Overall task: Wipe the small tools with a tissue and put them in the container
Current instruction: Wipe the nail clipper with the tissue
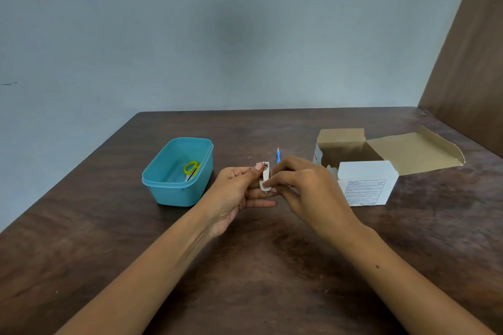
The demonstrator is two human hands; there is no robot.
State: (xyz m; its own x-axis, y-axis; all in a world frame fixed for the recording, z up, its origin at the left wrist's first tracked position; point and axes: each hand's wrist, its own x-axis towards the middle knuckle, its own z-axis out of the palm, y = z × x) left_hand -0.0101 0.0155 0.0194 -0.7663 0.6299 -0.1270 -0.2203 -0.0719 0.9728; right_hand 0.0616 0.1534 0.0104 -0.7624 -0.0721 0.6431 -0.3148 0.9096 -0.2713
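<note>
Metal nail clipper [265, 174], the task's thing in hand, held just right of the teal container [178, 171] and nearer the viewer than its far rim; long axis running roughly near-to-far, hinge end pointing away. Left hand [236, 193], palm up, pinches the clipper's far end between thumb and forefinger, its other fingers lying straight beneath; right hand [300, 185] pinches a small piece of white tissue [264, 185] against the clipper's near end, fingers curled over it. Judged step: wiping, not yet stowing; the container lies to the left of both hands, so the left hand is the nearer one for the drop, and the move calls for a short leftward carry over the rim. Beyond the hands and further right of the container, a blue-handled small tool [278, 156] lies on the wooden table [258, 266], unwiped as far as can be judged, its long axis also near-to-far. Container: open, lidless, holding yellow-handled scissors [192, 169] against its right wall. Well to the right of the container, an open white cardboard box [364, 179], flaps spread; white material shows at its opening, probably tissues.
</note>
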